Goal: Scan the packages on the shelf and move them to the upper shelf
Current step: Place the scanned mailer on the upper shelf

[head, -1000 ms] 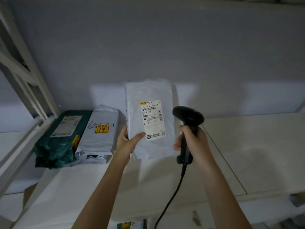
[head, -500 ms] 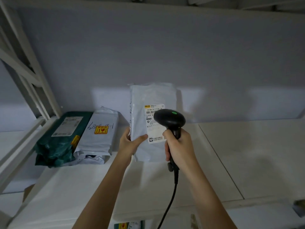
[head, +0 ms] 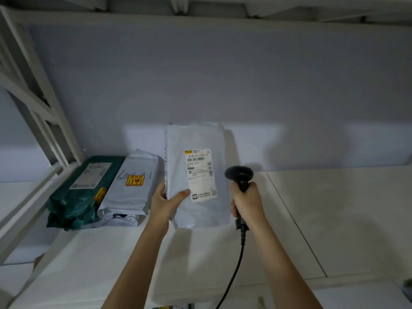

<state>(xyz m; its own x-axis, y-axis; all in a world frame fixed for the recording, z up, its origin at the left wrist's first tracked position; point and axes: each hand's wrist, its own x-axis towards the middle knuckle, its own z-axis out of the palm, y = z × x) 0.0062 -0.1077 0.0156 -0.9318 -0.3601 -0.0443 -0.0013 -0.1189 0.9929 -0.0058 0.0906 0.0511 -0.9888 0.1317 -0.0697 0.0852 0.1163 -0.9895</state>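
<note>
In the head view, the left hand grips a white package by its lower left edge, thumb pressed flat across the front and the fingers wrapped behind, so the package stands upright just above the white shelf with its printed label facing the camera. The label sits on the right half of the package, just right of the thumb tip. The right hand is closed in a fist around the handle of a black scanner, whose rounded head rises above the knuckles just beside the package's right edge, level with the lower part of the label; whether the scanner touches the package cannot be told. A black cable hangs from the bottom of the handle and runs down along the right forearm to the near edge of the picture. To the left of the held package, a second white package with a yellow sticker and handwritten digits lies on the shelf, close to the left hand's knuckles. Touching its left side lies a dark green package with its own label, at the far left end of the shelf next to the white frame post. The right part of the shelf is bare, with a seam running across it. A grey wall stands behind, and the underside of a higher shelf crosses the top.
</note>
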